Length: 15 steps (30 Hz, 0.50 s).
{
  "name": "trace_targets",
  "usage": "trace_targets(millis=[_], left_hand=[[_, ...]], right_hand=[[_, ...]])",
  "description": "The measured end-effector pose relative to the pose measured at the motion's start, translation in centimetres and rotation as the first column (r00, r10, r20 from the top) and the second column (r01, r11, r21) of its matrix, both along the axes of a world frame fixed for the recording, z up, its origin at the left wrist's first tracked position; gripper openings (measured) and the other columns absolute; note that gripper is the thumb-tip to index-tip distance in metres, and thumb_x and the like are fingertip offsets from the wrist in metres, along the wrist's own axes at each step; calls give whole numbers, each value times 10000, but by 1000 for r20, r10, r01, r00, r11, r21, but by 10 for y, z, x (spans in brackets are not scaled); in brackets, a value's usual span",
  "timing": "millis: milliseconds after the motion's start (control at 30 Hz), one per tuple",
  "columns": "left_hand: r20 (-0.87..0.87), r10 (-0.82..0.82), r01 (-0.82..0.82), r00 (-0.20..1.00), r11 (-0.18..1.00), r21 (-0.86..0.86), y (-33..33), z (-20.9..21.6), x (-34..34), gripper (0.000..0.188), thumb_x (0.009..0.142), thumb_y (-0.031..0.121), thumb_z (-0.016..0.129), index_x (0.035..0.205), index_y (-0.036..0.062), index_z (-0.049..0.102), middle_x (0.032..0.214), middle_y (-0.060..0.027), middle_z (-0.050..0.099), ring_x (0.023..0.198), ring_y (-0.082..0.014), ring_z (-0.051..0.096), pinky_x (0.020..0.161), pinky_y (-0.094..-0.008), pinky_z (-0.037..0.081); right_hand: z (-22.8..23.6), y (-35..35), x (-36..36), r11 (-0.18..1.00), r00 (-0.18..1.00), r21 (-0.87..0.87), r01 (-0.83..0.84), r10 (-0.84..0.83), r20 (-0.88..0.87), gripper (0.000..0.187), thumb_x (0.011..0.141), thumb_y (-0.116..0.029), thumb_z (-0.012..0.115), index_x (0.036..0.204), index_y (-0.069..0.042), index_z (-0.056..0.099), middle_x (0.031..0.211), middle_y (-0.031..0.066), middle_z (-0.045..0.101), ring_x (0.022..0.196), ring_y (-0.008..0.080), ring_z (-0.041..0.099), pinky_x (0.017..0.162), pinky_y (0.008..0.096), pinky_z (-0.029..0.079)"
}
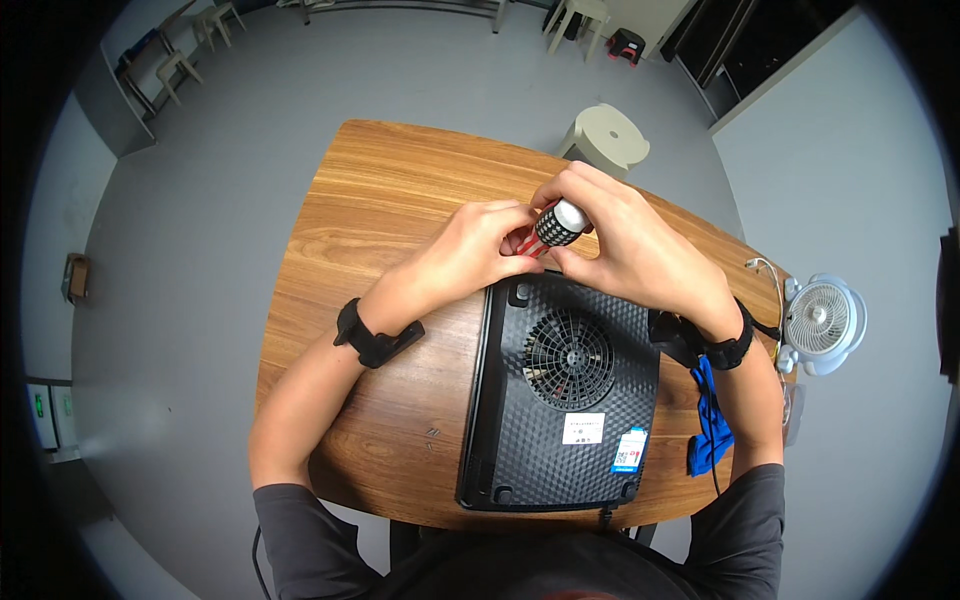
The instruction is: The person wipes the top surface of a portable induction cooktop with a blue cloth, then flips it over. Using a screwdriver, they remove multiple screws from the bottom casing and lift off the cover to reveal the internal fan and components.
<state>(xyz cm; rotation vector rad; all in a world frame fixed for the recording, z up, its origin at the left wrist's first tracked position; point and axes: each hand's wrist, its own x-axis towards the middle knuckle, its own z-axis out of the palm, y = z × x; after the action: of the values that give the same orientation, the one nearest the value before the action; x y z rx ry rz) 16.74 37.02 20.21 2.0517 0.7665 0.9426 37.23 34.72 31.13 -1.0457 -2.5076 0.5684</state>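
Note:
A black flat appliance (547, 440), which looks like an induction cooker, lies bottom up on the wooden table, showing a round fan grille (568, 358), corner feet and two labels. Above its far edge, both hands are on a screwdriver (559, 224) with a red lower part, a black checkered grip and a pale cap. My left hand (470, 245) pinches the red lower part. Curled around the grip and cap from the right is my right hand (630, 235). The screwdriver's tip is hidden by my fingers. Several small screws (432, 435) lie left of the appliance.
A blue cloth (711, 425) lies right of the appliance, beside my right forearm. At the table's right edge is a small light-blue fan (822, 322) with a white cable (765, 263). A beige stool (607, 138) stands beyond the far edge. Each wrist wears a black strap.

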Motion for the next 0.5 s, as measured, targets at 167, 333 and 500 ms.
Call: trace_targets(millis=[167,333,500], left_hand=[[-36,35,-32,999,997,76,0,-5,3,360,759,138,859,998,-36,654,922,-166,663,842,-355,671,756,-428,548],[-101,36,-33,994,999,26,0,-3,5,336,790,149,833,1005,-42,658,946,-169,656,886,-364,669,784,-434,544],[-45,-45,46,998,998,33,-2,1,1,302,829,132,816,1015,-40,651,838,-142,654,766,-285,658,722,-390,546]], right_hand=[[-4,0,1,999,999,35,4,-2,-34,385,818,-72,797,1147,-15,608,1071,137,637,1008,317,650,893,407,535],[-7,0,3,996,999,79,-35,37,-17,386,821,-86,809,1146,-22,610,1084,132,632,1046,323,631,909,405,527],[-7,1,6,993,998,96,-63,61,27,379,834,-104,802,1152,-25,612,1099,132,626,1062,324,618,908,421,520]])
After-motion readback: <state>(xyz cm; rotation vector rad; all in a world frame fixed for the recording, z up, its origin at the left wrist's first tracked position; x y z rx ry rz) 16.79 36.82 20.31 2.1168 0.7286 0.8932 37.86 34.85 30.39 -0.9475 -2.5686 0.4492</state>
